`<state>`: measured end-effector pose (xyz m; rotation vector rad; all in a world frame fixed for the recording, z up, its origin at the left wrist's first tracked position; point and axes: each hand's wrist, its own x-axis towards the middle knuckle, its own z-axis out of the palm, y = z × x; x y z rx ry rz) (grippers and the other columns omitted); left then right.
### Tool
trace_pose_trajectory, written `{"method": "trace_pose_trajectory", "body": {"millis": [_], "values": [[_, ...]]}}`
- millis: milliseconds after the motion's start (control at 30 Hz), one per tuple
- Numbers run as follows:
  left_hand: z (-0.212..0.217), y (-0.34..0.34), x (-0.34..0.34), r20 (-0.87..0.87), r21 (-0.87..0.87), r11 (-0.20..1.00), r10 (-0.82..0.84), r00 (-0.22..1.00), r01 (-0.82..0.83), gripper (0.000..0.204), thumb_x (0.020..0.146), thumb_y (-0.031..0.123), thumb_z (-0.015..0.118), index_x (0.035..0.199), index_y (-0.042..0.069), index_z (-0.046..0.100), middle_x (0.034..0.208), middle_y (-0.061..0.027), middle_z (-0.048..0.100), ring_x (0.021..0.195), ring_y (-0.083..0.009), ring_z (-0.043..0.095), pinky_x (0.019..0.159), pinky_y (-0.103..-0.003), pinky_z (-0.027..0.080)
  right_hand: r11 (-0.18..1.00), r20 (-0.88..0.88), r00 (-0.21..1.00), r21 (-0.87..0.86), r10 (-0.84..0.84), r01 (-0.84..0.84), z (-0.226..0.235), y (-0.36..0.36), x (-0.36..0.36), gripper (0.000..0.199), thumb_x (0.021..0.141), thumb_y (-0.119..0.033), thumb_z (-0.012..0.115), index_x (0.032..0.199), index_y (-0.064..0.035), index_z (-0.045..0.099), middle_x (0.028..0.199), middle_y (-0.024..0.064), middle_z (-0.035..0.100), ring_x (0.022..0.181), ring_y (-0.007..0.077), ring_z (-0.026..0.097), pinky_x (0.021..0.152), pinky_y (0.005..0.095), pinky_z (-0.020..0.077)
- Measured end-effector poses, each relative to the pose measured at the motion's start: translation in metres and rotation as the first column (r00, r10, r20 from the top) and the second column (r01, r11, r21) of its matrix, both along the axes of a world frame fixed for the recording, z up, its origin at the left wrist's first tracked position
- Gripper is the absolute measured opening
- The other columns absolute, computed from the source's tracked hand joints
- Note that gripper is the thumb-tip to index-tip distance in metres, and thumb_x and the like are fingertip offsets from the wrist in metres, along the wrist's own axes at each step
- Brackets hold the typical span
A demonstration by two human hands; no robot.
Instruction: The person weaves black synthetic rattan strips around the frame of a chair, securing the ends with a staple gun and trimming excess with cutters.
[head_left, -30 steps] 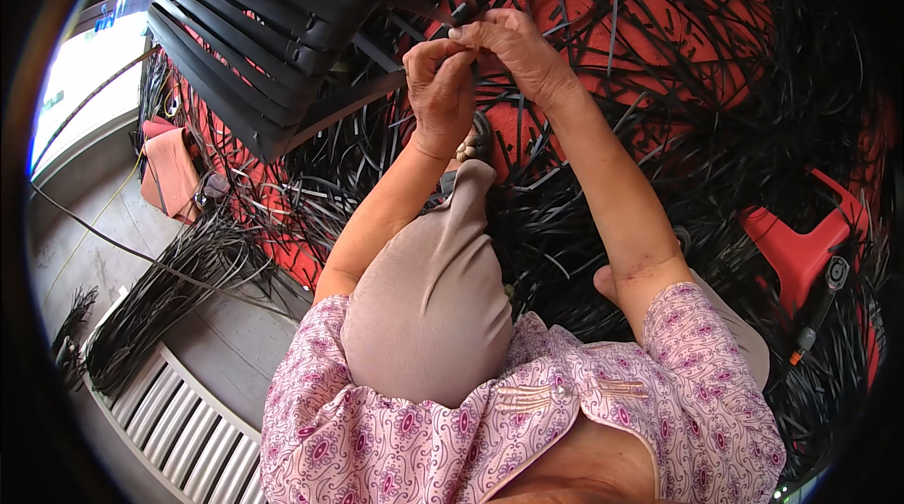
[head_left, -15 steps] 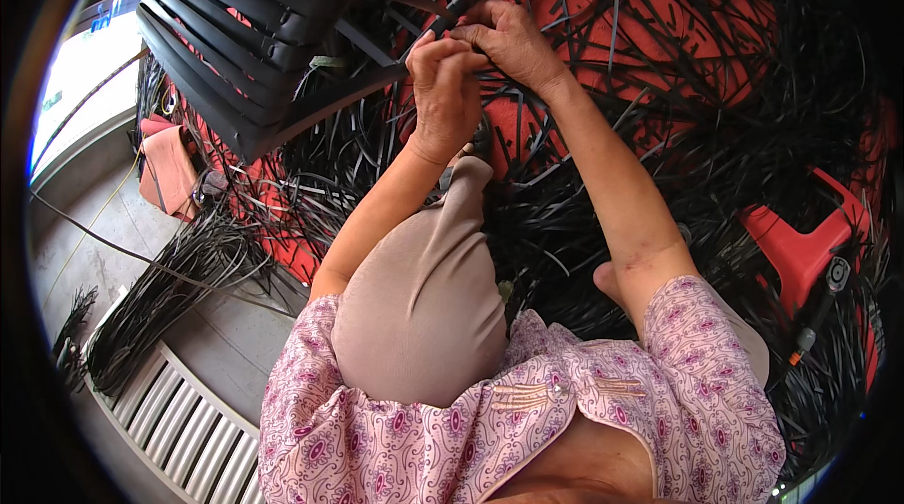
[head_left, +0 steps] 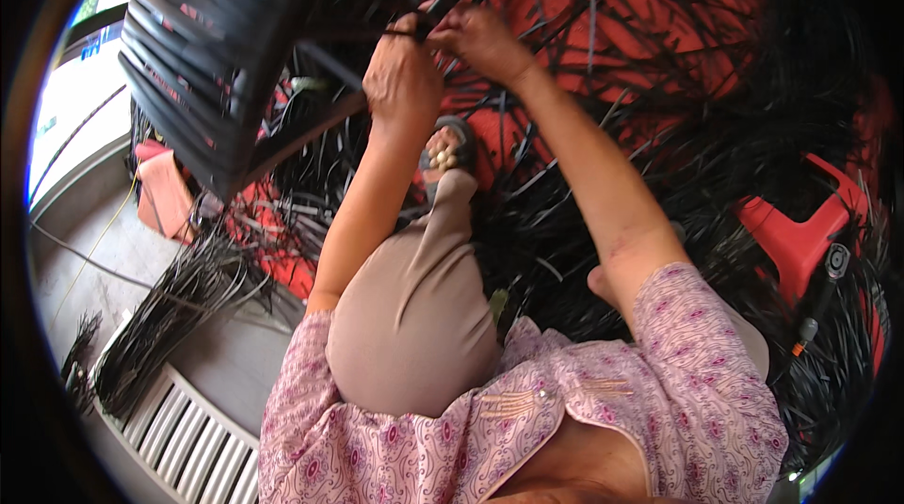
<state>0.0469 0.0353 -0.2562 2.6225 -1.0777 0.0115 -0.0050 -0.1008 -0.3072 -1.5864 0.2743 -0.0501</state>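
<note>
A black frame (head_left: 325, 120), partly wrapped with wide flat black strips (head_left: 188, 38), stands tilted at the upper left. My left hand (head_left: 403, 80) is closed at the frame's bar, its back toward me, with a black strip (head_left: 377, 33) crossing at its fingers. Close beside it, my right hand (head_left: 485, 45) is closed in a pinch at the same bar, its fingertips on a dark strip. Motion blur and the fingers hide exactly how the strips run there.
Loose black strips (head_left: 556, 240) lie tangled over a red cloth (head_left: 678, 10). To the right are a red plastic piece (head_left: 800, 231) and a black-handled tool (head_left: 824, 288). A strip bundle (head_left: 169, 325) lies by a white slatted surface (head_left: 193, 429) at the left. My sandalled foot (head_left: 447, 148) is below the hands.
Both hands have moved left, and the left hand has turned its back toward me. The black frame has shifted slightly left and down, uncovering my foot.
</note>
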Motion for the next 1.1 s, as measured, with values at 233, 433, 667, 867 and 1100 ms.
{"method": "trace_pose_trajectory", "body": {"millis": [233, 433, 667, 867, 1100], "values": [[-0.008, 0.000, 0.001, 0.110, -0.080, 0.988, -0.122, 0.986, 0.131, 0.029, 0.090, 0.005, 0.054, 0.117, -0.006, 0.058, 0.108, -0.0185, 0.065, 0.098, -0.0373, 0.061, 0.084, -0.043, 0.049, 0.117, -0.150, 0.760, 0.951, -0.633, 0.286, -0.012, -0.086, 0.019, 0.042, 0.091, -0.048, 0.056, 0.107, -0.0085, 0.059, 0.101, 0.0089, 0.069, 0.088, 0.0241, 0.067, 0.078, 0.0462, 0.0521], [-0.001, 0.002, 0.003, 0.197, -0.122, 0.988, -0.070, 0.978, 0.095, 0.031, 0.094, 0.008, 0.055, 0.123, -0.001, 0.059, 0.105, -0.0185, 0.064, 0.096, -0.0374, 0.061, 0.082, -0.042, 0.050, -0.071, -0.384, 0.685, 0.896, -0.619, 0.438, 0.042, -0.135, 0.070, 0.061, 0.081, -0.081, 0.048, 0.084, -0.0202, 0.056, 0.056, -0.0044, 0.050, 0.046, 0.0131, 0.045, 0.051, 0.0314, 0.0313], [0.082, 0.000, 0.005, 0.059, -0.183, 0.960, -0.206, 0.977, 0.213, 0.041, 0.091, 0.005, 0.057, 0.131, -0.002, 0.053, 0.102, -0.0241, 0.061, 0.090, -0.0425, 0.060, 0.076, -0.047, 0.050, -0.090, -0.313, 0.621, 0.927, -0.719, 0.363, 0.118, -0.140, 0.028, 0.058, 0.088, -0.072, 0.047, 0.065, -0.0187, 0.047, 0.052, -0.0045, 0.035, 0.047, 0.0136, 0.038, 0.054, 0.0334, 0.0326], [0.123, -0.031, -0.004, -0.331, -0.250, 0.929, -0.346, 0.878, 0.272, 0.034, 0.092, 0.014, 0.058, 0.121, -0.003, 0.059, 0.093, -0.0229, 0.062, 0.086, -0.0409, 0.061, 0.075, -0.040, 0.048, -0.057, -0.320, 0.462, 0.866, -0.827, 0.497, 0.162, -0.173, -0.050, 0.051, 0.094, -0.056, 0.051, 0.065, -0.0142, 0.048, 0.056, -0.0022, 0.042, 0.050, 0.0166, 0.042, 0.057, 0.0376, 0.0352], [0.066, -0.077, -0.001, -0.576, -0.184, 0.900, -0.424, 0.699, 0.394, 0.024, 0.089, 0.019, 0.065, 0.087, -0.004, 0.061, 0.071, -0.0194, 0.062, 0.070, -0.0362, 0.062, 0.062, -0.042, 0.046, -0.146, -0.489, 0.268, 0.656, -0.830, 0.741, 0.079, -0.211, -0.089, 0.052, 0.097, -0.060, 0.041, 0.071, -0.0152, 0.047, 0.060, 0.0012, 0.042, 0.052, 0.0188, 0.041, 0.060, 0.0407, 0.0346]]}}
